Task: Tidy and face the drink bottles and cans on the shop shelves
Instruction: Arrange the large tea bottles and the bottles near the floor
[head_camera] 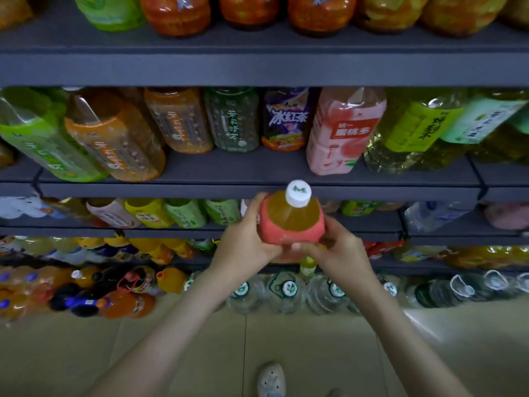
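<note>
Hands close on one bottle from both sides. The held bottle (292,222), amber drink under a white cap (298,193) with a pink-red label, is upright and lifted off any shelf, directly below the pink peach bottle (340,130). Its cap overlaps the front edge of the middle shelf (229,173) on which the pink peach bottle stands.

The left hand (246,239) has its grip curled round the held bottle's left side, palm against the label, one digit reaching up to the bottle's shoulder. The right hand (335,247) has its grip closed on the lower right of the label, fingers bent round the front. The fingertips of the two hands nearly meet at the label's lower edge.

Just left of the pink peach bottle stands a purple iced-tea bottle (286,118), then a dark green tea bottle (233,118), then an orange tea bottle (177,118). To the right of the pink peach bottle, yellow-green bottles (415,127) lean outward. Above it, a higher shelf (257,67) carries orange and green bottle bases. Well below it, past two lower shelves of smaller drinks, clear water bottles (286,293) stand in a row at floor level. Lowest of all are the pale floor (315,339) and a light shoe (271,379).
</note>
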Demonstrator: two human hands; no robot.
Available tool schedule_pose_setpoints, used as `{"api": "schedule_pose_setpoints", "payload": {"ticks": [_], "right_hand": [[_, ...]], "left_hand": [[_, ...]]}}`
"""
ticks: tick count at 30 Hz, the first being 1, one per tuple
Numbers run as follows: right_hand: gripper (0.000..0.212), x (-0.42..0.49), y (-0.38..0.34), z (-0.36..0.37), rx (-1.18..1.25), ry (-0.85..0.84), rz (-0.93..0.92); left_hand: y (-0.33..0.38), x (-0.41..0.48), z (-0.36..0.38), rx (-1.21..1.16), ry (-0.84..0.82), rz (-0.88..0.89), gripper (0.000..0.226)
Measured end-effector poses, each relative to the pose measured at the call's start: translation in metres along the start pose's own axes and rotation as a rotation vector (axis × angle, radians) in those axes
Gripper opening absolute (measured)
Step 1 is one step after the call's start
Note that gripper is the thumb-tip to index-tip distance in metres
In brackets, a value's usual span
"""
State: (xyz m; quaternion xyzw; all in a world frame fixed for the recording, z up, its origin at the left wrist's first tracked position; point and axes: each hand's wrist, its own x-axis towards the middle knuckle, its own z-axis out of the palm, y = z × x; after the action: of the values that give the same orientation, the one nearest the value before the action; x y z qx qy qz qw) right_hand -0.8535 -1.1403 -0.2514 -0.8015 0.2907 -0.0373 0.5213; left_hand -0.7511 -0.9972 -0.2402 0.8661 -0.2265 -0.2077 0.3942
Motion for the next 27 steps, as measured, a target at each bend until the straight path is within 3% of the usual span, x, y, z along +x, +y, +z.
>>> {"api": "schedule_pose_setpoints", "payload": {"ticks": [2, 4, 6, 9, 11, 17, 23, 27], "right_hand": [[0.076, -0.008, 0.016, -0.005, -0.018, -0.02, 0.042], [0.081, -0.016, 0.036, -0.011, -0.052, 0.082, 0.017], [0.068, -0.024, 0.057, -0.016, -0.112, 0.155, -0.01], [0.039, -0.035, 0.096, -0.024, -0.276, 0.106, -0.014], [0.03, -0.043, 0.128, -0.031, -0.388, 0.118, -0.002], [0.026, -0.068, 0.253, -0.024, -0.229, 0.082, 0.29], [0.04, -0.074, 0.427, 0.044, -0.266, -0.035, 0.608], [0.042, -0.057, 0.525, 0.088, -0.327, -0.041, 0.667]], "left_hand": [[-0.007, -0.005, 0.023, 0.033, -0.065, -0.048, 0.096], [-0.012, -0.011, 0.052, 0.069, -0.135, -0.083, 0.095], [-0.017, -0.016, 0.085, 0.136, -0.235, -0.089, 0.094], [-0.028, -0.025, 0.136, 0.208, -0.361, -0.08, 0.094], [-0.038, -0.032, 0.171, 0.195, -0.437, -0.059, 0.093], [-0.081, -0.043, 0.283, 0.182, -0.685, -0.079, 0.09], [-0.17, -0.035, 0.402, 0.276, -0.764, -0.092, 0.074], [-0.239, -0.029, 0.467, 0.345, -0.803, -0.171, 0.061]]}}
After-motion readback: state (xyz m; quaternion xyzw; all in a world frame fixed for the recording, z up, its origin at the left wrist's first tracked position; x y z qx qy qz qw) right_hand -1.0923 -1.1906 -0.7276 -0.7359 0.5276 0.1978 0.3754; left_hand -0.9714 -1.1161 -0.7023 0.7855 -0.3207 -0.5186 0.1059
